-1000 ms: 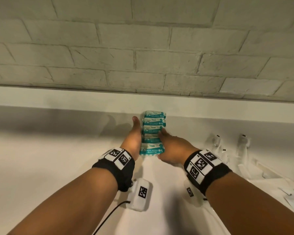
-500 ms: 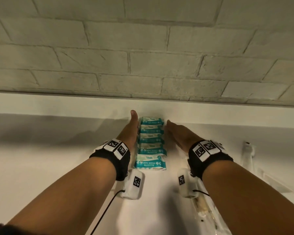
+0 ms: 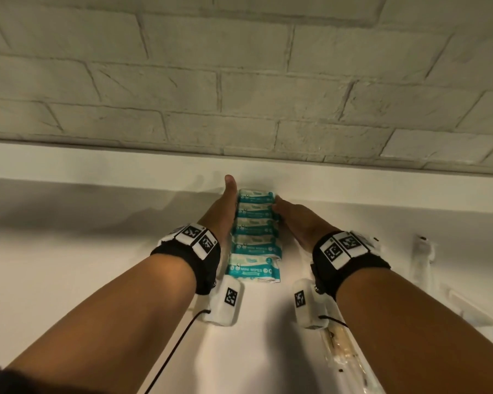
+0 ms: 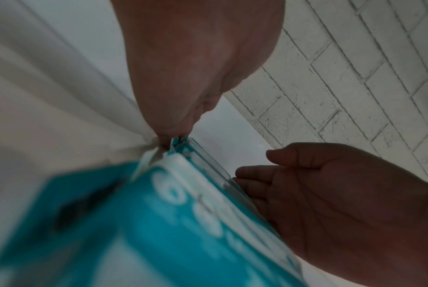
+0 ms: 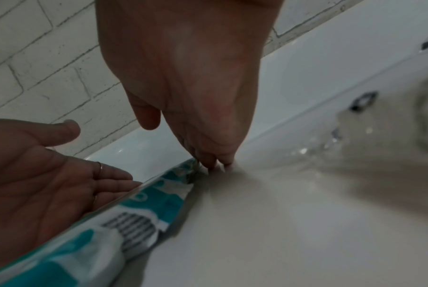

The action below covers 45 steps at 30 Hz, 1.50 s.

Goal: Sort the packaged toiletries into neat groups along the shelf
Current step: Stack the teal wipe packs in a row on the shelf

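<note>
Both hands flat, fingers straight: left hand (image 3: 221,207) and right hand (image 3: 298,220) press the wipe packs (image 3: 255,234) from each side, likely squaring the row on the shelf (image 3: 69,280); grip holds nothing.

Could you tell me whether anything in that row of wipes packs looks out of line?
Only slightly: the nearest wipes pack lies a little askew, outside both hands. The left hand and right hand flank the farther packs.

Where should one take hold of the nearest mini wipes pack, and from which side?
Probably grip the nearest mini wipes pack by its two short ends, from above. It lies flat on the shelf, and its near edge and ends look free.
</note>
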### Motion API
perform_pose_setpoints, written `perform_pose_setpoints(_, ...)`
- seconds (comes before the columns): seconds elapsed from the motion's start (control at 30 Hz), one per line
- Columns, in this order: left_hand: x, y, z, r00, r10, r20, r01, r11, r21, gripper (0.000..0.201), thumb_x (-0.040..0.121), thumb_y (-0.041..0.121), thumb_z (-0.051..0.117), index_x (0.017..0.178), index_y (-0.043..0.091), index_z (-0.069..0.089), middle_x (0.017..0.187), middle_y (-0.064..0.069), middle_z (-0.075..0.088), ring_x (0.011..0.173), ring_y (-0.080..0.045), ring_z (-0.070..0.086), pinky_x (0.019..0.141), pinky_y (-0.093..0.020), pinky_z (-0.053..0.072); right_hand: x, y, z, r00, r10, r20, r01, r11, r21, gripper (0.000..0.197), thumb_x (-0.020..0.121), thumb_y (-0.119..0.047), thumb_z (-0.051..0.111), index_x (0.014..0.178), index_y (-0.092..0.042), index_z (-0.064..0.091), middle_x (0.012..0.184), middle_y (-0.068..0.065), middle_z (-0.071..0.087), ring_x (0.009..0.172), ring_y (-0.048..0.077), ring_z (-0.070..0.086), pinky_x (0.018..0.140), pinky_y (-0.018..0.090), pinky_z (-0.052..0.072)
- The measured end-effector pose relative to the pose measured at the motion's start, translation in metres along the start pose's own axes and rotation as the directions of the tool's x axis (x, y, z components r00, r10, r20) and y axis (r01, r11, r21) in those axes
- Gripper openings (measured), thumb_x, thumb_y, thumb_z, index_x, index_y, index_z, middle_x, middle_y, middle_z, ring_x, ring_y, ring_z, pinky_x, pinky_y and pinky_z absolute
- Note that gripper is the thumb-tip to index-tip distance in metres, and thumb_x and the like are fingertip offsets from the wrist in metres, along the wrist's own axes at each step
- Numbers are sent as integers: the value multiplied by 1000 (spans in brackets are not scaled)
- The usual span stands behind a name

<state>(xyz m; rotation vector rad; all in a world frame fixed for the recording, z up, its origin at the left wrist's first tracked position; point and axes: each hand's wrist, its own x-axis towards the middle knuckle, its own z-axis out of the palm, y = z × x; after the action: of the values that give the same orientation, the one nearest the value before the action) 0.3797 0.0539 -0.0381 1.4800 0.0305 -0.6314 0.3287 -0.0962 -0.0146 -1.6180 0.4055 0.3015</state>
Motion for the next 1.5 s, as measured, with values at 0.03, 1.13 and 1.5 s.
perform_pose_setpoints(0.03,-1,1,0,1000,-1,-8,1,1000,9,83,76,85,16,83,30,78,102,-11,74,100,-29,70,100,-47,47,-2,0,-1,1000,-23,18,24,1000,-7,34,102,-13,38,131,1,50,123,18,60,105,24,56,95,32,45)
perform_pose_setpoints(1.13,-66,-27,4,991,64,119,-67,997,23,71,95,63,11,126,22,61,117,-5,70,107,-19,68,98,-39,49,-14,65,11,994,86,67,42,264,-964,128,41,-81,46,151,-35,1,161,12,-8,144,34,-22,114,63,7)
perform_pose_setpoints(1.5,-76,-37,3,997,76,12,-76,997,24,68,97,60,8,107,29,67,97,9,75,94,-6,71,80,-23,49,-40,50,6,992,112,-53,-86,319,-944,124,65,-56,75,153,-12,0,161,10,-3,148,29,7,115,56,23)
